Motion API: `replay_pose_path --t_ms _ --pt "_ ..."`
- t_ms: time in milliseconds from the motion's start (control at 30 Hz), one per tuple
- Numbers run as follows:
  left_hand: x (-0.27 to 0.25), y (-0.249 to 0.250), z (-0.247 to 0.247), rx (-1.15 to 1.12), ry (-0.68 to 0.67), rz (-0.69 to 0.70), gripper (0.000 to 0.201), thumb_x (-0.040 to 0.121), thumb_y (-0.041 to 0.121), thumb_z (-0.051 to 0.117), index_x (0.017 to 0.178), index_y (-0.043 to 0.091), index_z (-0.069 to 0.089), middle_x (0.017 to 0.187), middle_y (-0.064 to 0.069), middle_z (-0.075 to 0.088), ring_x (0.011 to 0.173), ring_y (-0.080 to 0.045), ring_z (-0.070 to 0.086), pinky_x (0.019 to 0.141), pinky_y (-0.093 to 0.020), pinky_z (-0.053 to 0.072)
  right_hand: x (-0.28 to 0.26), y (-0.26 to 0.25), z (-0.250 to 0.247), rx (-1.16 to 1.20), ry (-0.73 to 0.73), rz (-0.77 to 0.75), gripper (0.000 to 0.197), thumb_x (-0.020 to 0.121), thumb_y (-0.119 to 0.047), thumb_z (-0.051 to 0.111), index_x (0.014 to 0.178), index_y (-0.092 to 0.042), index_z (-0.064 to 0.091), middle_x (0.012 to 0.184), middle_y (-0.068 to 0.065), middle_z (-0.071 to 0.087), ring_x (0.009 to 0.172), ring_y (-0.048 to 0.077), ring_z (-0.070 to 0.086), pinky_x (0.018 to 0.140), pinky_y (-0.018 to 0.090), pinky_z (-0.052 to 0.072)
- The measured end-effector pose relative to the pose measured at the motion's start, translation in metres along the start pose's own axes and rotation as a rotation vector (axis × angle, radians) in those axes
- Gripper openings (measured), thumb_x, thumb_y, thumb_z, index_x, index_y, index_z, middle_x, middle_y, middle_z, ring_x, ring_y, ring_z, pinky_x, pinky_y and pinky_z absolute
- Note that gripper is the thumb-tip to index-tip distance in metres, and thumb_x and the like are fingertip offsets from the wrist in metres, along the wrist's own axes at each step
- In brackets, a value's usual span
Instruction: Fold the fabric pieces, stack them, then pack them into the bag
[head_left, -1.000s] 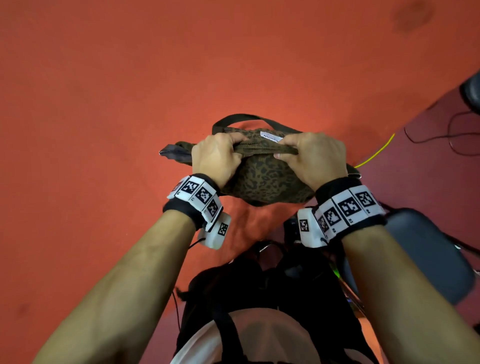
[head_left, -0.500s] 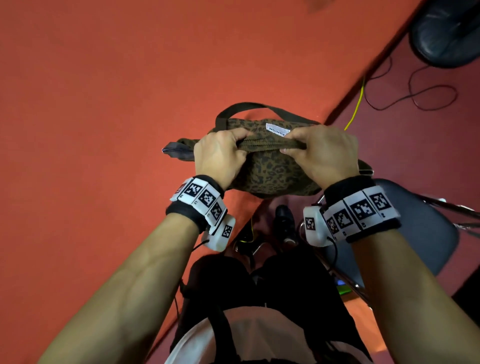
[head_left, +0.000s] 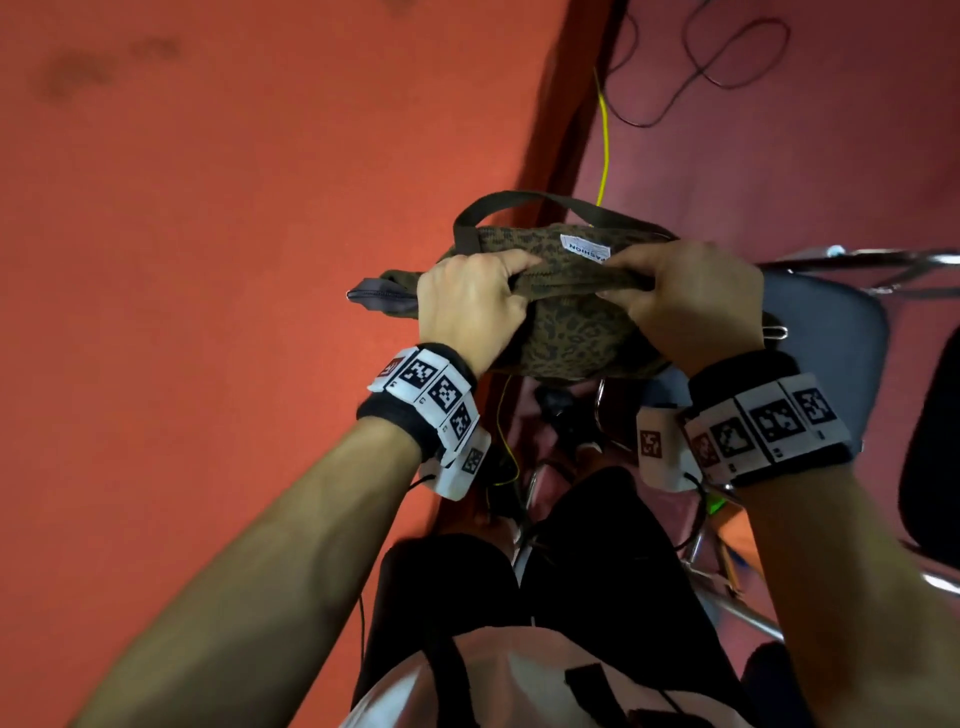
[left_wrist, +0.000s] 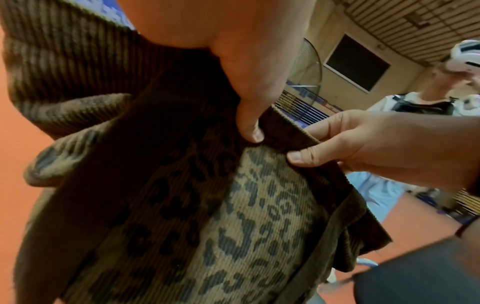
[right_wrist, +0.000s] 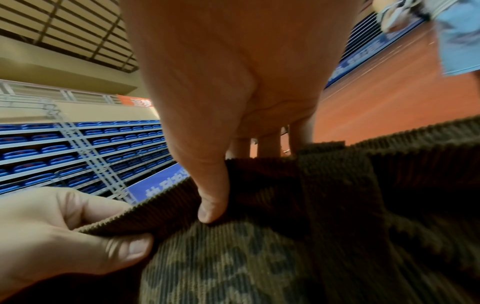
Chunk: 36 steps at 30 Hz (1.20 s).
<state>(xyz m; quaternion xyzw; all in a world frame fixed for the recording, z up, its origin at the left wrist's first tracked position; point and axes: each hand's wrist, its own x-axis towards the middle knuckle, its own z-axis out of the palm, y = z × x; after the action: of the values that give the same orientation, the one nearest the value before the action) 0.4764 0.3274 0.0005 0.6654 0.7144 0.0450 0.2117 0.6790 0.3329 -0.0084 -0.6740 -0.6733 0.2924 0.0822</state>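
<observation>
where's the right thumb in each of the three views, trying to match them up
Head: the right thumb sits right of centre, pressing the near side of the bag, below its top edge.
Left wrist: centre right, its nail showing, at.
Right wrist: centre, pointing down from the palm, at.
Shared landmark: the ribbed brown top edge of the bag, pinched by both hands.

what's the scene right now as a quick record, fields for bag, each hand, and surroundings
bag: leopard-print bag, held up, top edge bunched together
label: white label near top edge
left hand: left hand grips the top edge, thumb in front
right hand: right hand pinches the same edge
handle: dark strap arches on the far side
below: orange surface, chair
fabric pieces: none visible
</observation>
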Motion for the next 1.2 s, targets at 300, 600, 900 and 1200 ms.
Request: replay_pose_path --t_ms 300,600,900,1200 --pt "0.044 0.084 0.077 0.168 -0.208 0.398 0.042 0.085 0.022 0.063 0.12 0.044 0.069 0.106 0.004 0.076 0.106 -0.027 0.066 0.09 -0.035 0.046 -0.036 0.102 0.004 0.078 0.146 0.275 0.036 0.08 -0.029 0.081 0.115 -0.028 0.077 0.106 0.015 0.075 0.099 0.044 0.066 0.084 0.051 0.054" --pt "0.081 0.17 0.168 0.306 -0.433 0.77 0.054 0.085 0.015 0.056 0.133 0.04 0.062 0.128 0.002 0.069 0.123 -0.025 0.057 0.105 -0.033 0.035 -0.061 0.201 0.037 0.185 0.175 0.562 0.035 0.086 -0.045 0.067 0.119 -0.035 0.073 0.106 0.005 0.075 0.099 0.033 0.068 0.082 0.044 0.056" --pt "0.084 0.215 0.254 0.154 -0.463 0.888 0.061 0.072 0.012 0.047 0.124 0.034 0.07 0.125 0.017 0.068 0.127 -0.011 0.052 0.118 -0.033 0.01 -0.082 0.251 0.048 0.158 0.279 0.796 0.031 0.091 -0.04 0.064 0.121 -0.036 0.071 0.108 0.01 0.074 0.104 0.038 0.064 0.085 0.043 0.049" --pt "0.075 0.245 0.306 0.171 -0.695 1.026 0.05 0.086 0.012 0.057 0.133 0.027 0.063 0.14 0.009 0.06 0.144 -0.014 0.038 0.124 -0.042 0.008 -0.103 0.281 0.084 0.201 0.275 1.002 0.031 0.086 -0.041 0.066 0.116 -0.035 0.072 0.104 0.007 0.074 0.101 0.037 0.066 0.085 0.042 0.054"
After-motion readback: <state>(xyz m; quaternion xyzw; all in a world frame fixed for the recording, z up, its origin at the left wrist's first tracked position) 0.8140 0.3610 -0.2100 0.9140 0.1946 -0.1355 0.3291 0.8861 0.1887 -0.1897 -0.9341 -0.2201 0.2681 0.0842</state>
